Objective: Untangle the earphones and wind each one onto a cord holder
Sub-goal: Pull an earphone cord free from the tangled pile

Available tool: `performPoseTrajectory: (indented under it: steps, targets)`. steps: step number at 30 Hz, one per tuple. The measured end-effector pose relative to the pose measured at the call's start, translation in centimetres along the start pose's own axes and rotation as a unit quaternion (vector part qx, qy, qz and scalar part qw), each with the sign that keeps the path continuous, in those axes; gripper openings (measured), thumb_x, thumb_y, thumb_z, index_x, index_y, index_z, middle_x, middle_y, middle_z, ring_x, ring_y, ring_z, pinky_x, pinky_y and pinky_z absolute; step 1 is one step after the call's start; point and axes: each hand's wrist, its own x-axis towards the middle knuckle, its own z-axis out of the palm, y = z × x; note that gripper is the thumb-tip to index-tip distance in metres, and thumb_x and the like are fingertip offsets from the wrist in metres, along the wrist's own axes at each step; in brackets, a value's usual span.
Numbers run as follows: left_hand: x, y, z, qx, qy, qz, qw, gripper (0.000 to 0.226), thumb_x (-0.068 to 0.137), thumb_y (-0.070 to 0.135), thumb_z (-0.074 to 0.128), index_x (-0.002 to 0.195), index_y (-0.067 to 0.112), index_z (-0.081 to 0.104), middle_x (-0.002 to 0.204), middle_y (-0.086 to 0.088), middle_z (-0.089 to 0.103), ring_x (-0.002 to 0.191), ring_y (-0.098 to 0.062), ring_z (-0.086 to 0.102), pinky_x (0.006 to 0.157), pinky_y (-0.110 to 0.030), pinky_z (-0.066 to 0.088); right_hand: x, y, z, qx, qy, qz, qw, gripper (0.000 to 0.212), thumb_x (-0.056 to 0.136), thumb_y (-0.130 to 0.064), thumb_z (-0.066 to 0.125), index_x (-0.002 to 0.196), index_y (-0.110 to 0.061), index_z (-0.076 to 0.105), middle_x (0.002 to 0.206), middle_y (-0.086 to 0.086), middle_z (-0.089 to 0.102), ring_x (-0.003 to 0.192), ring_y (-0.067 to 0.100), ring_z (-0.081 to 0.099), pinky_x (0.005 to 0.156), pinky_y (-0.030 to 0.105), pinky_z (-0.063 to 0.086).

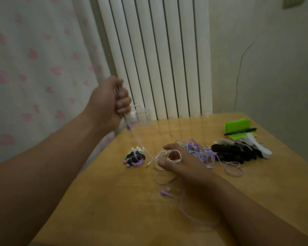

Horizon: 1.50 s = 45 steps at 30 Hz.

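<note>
left hand (pixel 112 102) raised over desk (pixel 114 201), fingers curled tight round pale cord (pixel 140 144) running down to right hand (pixel 181 164), whose thumb & fingers hold a white coil (pixel 174 155); purple earphone tangle (pixel 201 150) just right of it, wound sets (pixel 134 157) to its left

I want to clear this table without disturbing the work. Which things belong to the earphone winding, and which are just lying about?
Job: pale cord, gripped by left hand, looped at right hand; purple tangle; wound earphones; black cord holders.
Lying about: black marker; green object; clear container.
</note>
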Motion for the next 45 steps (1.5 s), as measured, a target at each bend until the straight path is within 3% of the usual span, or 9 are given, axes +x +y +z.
performPoseTrajectory:
  steps: [4, 9, 18, 24, 34, 36, 38, 40, 45]
  targets:
    - [-1.5, -2.3, -0.6, 0.012, -0.022, -0.029, 0.999, 0.028, 0.105, 0.019, 0.043, 0.077, 0.020, 0.042, 0.063, 0.002, 0.034, 0.042, -0.008, 0.027, 0.038, -0.022, 0.023, -0.7, -2.3, 0.4, 0.037, 0.021, -0.046, 0.998, 0.050, 0.088, -0.061, 0.070, 0.131, -0.042, 0.056, 0.125, -0.021, 0.065, 0.115, -0.016, 0.056, 0.086, 0.008, 0.044]
    - [-2.1, -4.3, -0.7, 0.036, -0.040, -0.047, 0.997, 0.023, 0.106, 0.018, 0.042, 0.083, 0.017, 0.042, 0.064, 0.000, 0.041, 0.045, -0.011, 0.033, 0.042, -0.025, 0.031, -1.0, -4.2, 1.4, 0.083, 0.047, -0.087, 0.992, 0.017, 0.100, -0.045, 0.065, 0.105, -0.030, 0.072, 0.103, -0.008, 0.073, 0.098, 0.009, 0.069, 0.089, 0.037, 0.056]
    - [-3.0, -8.0, -2.3, 0.137, 0.073, -0.051, 0.987, 0.018, 0.113, 0.011, 0.037, 0.102, 0.001, 0.048, 0.089, -0.029, 0.066, 0.080, -0.039, 0.077, 0.072, -0.047, 0.066, 0.6, -3.0, -1.1, 0.396, 0.156, 0.038, 0.904, 0.039, 0.107, -0.023, 0.046, 0.076, -0.008, 0.063, 0.097, 0.008, 0.077, 0.108, 0.030, 0.070, 0.090, 0.037, 0.051]
    - [-4.2, -12.0, -3.1, 0.291, 0.025, -0.073, 0.953, 0.013, 0.110, 0.012, 0.043, 0.099, 0.006, 0.046, 0.072, -0.017, 0.059, 0.051, -0.021, 0.063, 0.042, -0.028, 0.045, 0.1, -3.4, 0.5, 0.360, 0.040, 0.026, 0.932, 0.030, 0.106, -0.020, 0.051, 0.114, 0.000, 0.071, 0.109, 0.012, 0.077, 0.091, 0.018, 0.068, 0.083, 0.034, 0.049]
    - [-4.7, -14.2, -3.7, 0.531, 0.012, 0.001, 0.847, 0.014, 0.109, 0.025, 0.049, 0.101, 0.013, 0.047, 0.085, -0.010, 0.067, 0.076, -0.024, 0.062, 0.069, -0.042, 0.050, 1.1, -2.3, -0.9, 0.455, 0.063, 0.074, 0.885, 0.021, 0.101, -0.031, 0.055, 0.101, -0.015, 0.069, 0.109, 0.008, 0.074, 0.101, 0.025, 0.049, 0.089, 0.043, 0.035]
    - [-4.5, -13.4, -3.9, 0.503, 0.041, -0.004, 0.863, 0.014, 0.109, 0.025, 0.048, 0.103, 0.013, 0.049, 0.085, -0.009, 0.063, 0.069, -0.020, 0.057, 0.058, -0.034, 0.046, 1.3, -1.6, -1.3, 0.382, 0.130, 0.112, 0.908, 0.020, 0.097, -0.024, 0.057, 0.091, -0.012, 0.071, 0.110, 0.016, 0.073, 0.097, 0.024, 0.054, 0.081, 0.039, 0.041]
    - [-4.1, -12.0, -4.0, 0.434, 0.061, -0.011, 0.899, 0.014, 0.110, 0.024, 0.046, 0.103, 0.014, 0.050, 0.081, -0.010, 0.058, 0.066, -0.021, 0.053, 0.055, -0.033, 0.044, 1.5, -0.6, -1.5, 0.045, 0.180, 0.129, 0.974, 0.022, 0.098, -0.024, 0.057, 0.096, -0.016, 0.077, 0.113, 0.010, 0.070, 0.101, 0.023, 0.060, 0.079, 0.037, 0.046]
    - [-3.6, -10.0, -3.6, 0.343, 0.059, -0.003, 0.938, 0.014, 0.111, 0.021, 0.044, 0.101, 0.013, 0.048, 0.073, -0.009, 0.053, 0.063, -0.022, 0.052, 0.057, -0.038, 0.045, 0.9, 0.0, -0.9, -0.255, 0.201, 0.087, 0.942, 0.032, 0.101, -0.037, 0.055, 0.123, -0.018, 0.070, 0.132, 0.005, 0.064, 0.118, 0.023, 0.055, 0.094, 0.040, 0.046]
    - [-2.0, -3.8, -0.8, 0.122, 0.035, 0.032, 0.991, 0.023, 0.113, 0.015, 0.041, 0.091, 0.009, 0.045, 0.071, -0.012, 0.047, 0.058, -0.019, 0.058, 0.054, -0.029, 0.054, 1.8, -4.7, -0.3, 0.048, 0.076, -0.003, 0.996, 0.047, 0.097, -0.073, 0.043, 0.137, -0.051, 0.054, 0.138, -0.020, 0.055, 0.125, 0.002, 0.052, 0.103, 0.033, 0.044]
